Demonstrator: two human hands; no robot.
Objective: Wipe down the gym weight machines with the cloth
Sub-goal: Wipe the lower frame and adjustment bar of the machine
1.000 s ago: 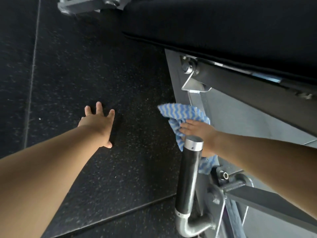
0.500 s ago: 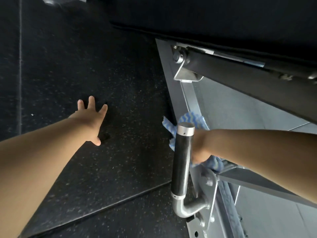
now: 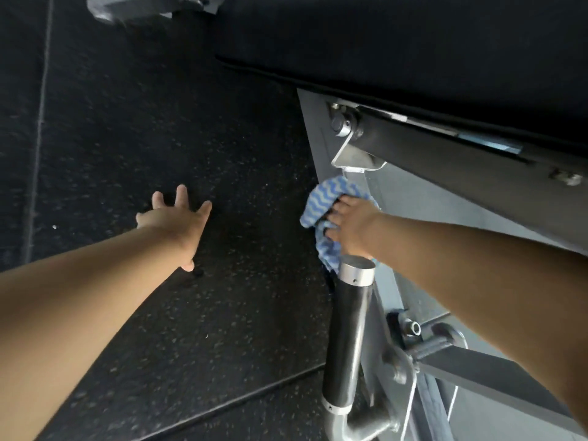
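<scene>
one cloth (image 3: pixel 331 202), two hands, one machine (image 3: pixel 410 198)

Cloth (image 3: pixel 331 205) lies on frame (image 3: pixel 321 148), right of floor (image 3: pixel 159 122).

right hand (image 3: pixel 353 229) gripping cloth (image 3: pixel 327 202)

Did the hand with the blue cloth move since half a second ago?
Yes. The right hand with the cloth slid up the grey frame, from beside the handle's cap toward the bracket.
</scene>
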